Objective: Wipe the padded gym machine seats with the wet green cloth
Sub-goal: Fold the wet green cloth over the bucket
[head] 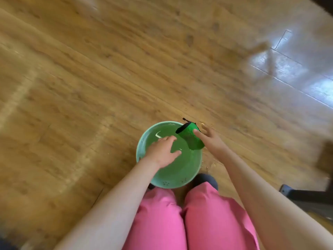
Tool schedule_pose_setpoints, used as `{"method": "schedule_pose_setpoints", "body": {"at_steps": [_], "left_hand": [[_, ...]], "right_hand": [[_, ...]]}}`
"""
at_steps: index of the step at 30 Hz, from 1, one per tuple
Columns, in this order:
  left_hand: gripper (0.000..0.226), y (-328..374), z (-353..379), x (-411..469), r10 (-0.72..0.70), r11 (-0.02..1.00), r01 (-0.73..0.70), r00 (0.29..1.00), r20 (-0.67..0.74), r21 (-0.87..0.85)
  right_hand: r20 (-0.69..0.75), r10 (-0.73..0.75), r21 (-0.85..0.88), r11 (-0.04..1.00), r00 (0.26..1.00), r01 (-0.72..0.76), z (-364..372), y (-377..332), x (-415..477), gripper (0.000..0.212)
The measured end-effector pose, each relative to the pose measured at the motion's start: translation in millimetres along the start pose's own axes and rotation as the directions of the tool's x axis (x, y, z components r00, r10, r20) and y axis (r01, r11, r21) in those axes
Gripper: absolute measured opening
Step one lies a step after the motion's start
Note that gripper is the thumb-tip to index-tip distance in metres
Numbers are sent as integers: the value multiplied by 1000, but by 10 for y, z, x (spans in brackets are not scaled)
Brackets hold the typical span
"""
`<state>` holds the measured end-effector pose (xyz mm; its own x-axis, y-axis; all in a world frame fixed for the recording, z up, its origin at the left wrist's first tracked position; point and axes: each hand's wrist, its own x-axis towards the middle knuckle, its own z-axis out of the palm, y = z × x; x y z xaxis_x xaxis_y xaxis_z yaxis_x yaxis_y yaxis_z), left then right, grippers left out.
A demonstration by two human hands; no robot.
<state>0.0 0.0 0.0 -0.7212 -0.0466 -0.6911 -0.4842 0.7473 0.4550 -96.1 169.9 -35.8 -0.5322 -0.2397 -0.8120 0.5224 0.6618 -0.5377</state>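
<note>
Down on the wooden plank floor (90, 78), just ahead of the pink-trousered knees (158, 222): round mint plastic basin (173, 185). Over its near-left side, left hand (162, 150). Over the far-right rim, folded green cloth (191, 139), gripped by right hand (210, 139) alongside.

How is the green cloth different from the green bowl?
The cloth is deep bright green with a black edge; the bowl is pale minty green. The cloth looks soft and folded; the bowl is round and stiff. The cloth is held up by the right hand over the bowl's rim; the bowl stands on the wooden floor with water in it. Both are green.
</note>
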Motion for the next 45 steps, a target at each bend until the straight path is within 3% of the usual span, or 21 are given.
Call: {"method": "schedule_pose_setpoints", "body": {"at_steps": [3, 7, 10, 14, 18, 21, 25, 31, 34, 37, 40, 42, 43, 45], "left_hand": [[64, 59, 85, 189, -15, 1000, 13, 997, 81, 23], [56, 117, 117, 262, -43, 992, 29, 992, 118, 119], [52, 132, 115, 106, -61, 994, 52, 994, 91, 98], [51, 193, 57, -246, -90, 995, 88, 993, 73, 36], [63, 416, -210, -781, -65, 998, 66, 992, -107, 1], [62, 629, -497, -1284, -6, 996, 31, 959, -284, 84], [64, 947, -935, -1963, 70, 990, -19, 928, -367, 143], [64, 1518, -1812, -3122, 170, 983, -182, 860, -482, 23], [60, 1848, -2247, -3651, 130, 949, -268, 809, -573, -164], [57, 2192, -2630, -4054, -10, 747, -344, 850, -526, -569], [45, 2476, -2938, -4323, -8, 352, -359, 923, -386, -864], [38, 2585, -3085, -4407, 4, 40, -314, 949, -314, -949], [37, 2632, -3145, -4441, 24, -69, -290, 956, -292, -955], [26, 2715, -3241, -4502, 64, -118, -279, 956, -288, -953]], "right_hand": [[130, 67, 56, 996, 989, -74, 5, 92, 110, 68], [130, 50, 138, 988, 990, -68, -32, 73, 168, 42], [31, 16, 188, 982, 999, -22, -27, -27, 25, 27], [-142, -70, 194, 976, 987, 98, 3, -204, -360, 21], [-135, -121, 347, 924, 983, 161, -72, -578, -983, 14], [-118, -155, 477, 857, 981, 192, -179, -930, -1585, 32], [-81, -239, 628, 741, 968, 236, -338, -1443, -2470, 13], [-52, -369, 663, 682, 928, 309, -662, -2306, -3825, 12], [-42, -445, 643, 673, 894, 365, -828, -2652, -4412, 21], [-41, -491, 659, 641, 870, 393, -953, -2922, -4875, 19], [-21, -522, 698, 603, 853, 386, -1039, -3145, -5230, 16], [7, -532, 716, 594, 847, 367, -1087, -3250, -5398, 18], [18, -537, 719, 593, 843, 362, -1110, -3290, -5463, 17], [29, -557, 710, 596, 830, 375, -1152, -3358, -5558, 18]]}}
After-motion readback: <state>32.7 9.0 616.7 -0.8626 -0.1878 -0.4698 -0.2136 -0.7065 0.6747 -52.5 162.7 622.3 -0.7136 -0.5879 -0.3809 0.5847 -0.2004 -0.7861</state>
